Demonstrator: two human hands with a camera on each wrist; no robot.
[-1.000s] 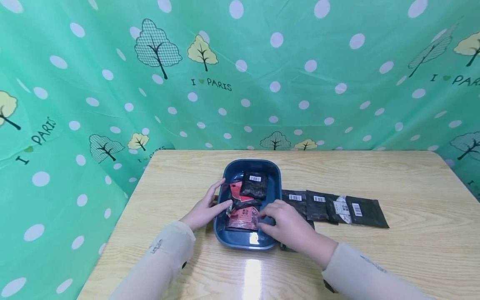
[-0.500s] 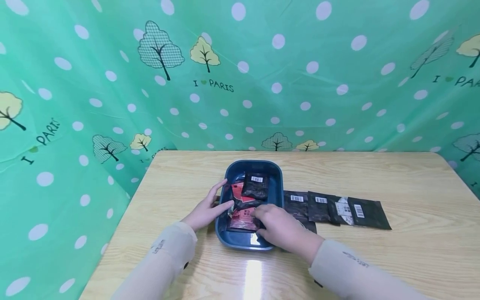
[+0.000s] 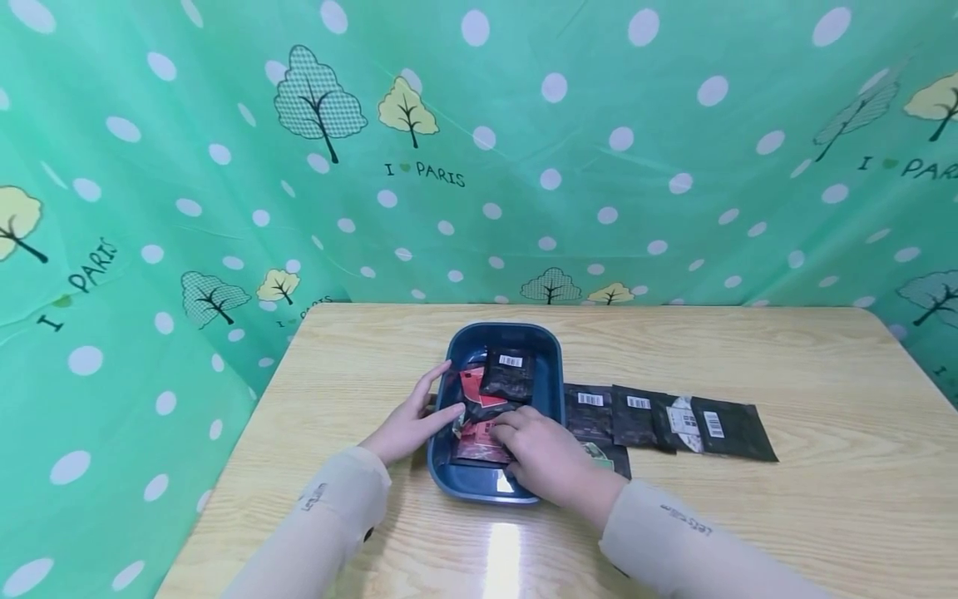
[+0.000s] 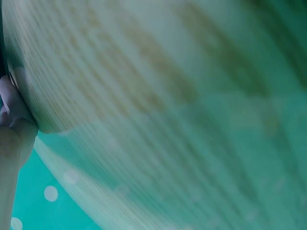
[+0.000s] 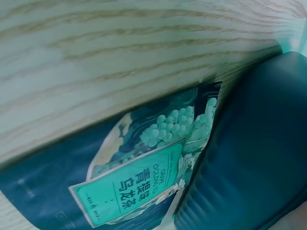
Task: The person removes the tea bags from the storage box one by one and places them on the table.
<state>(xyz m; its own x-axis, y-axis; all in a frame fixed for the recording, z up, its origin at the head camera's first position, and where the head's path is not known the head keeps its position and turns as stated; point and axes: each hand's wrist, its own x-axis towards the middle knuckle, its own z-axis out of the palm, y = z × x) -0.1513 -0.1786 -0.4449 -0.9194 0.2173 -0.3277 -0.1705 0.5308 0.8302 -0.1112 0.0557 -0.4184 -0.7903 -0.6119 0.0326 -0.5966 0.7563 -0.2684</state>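
A dark blue plastic bin (image 3: 490, 492) stands on the table with several tea packets inside. My left hand (image 3: 407, 424) holds its left side, thumb over the wall and a finger at the rim. In the left wrist view, only part of the left hand (image 4: 18, 122) shows at the left edge. My right hand (image 3: 550, 457) reaches in over the right wall, fingertips on a pink-and-red tea packet (image 3: 476, 449) at the near end; I cannot tell whether they pinch it. Farther back lie a red packet (image 3: 471, 384) and a black packet (image 3: 509, 378) with a barcode.
Right of the bin, overlapping black packets (image 3: 636, 416) lie in a row, the last one (image 3: 737, 430) farthest right. A green-labelled grape oolong tea packet (image 5: 129, 187) lies against the bin's outer wall (image 5: 254, 143). A green dotted curtain (image 3: 479, 166) hangs behind the wooden table (image 3: 823, 499).
My right hand has moved left and deeper into the bin, from the pink-and-red packet's right edge onto it, uncovering part of the green-labelled packet outside. The left hand and bin stay in place.
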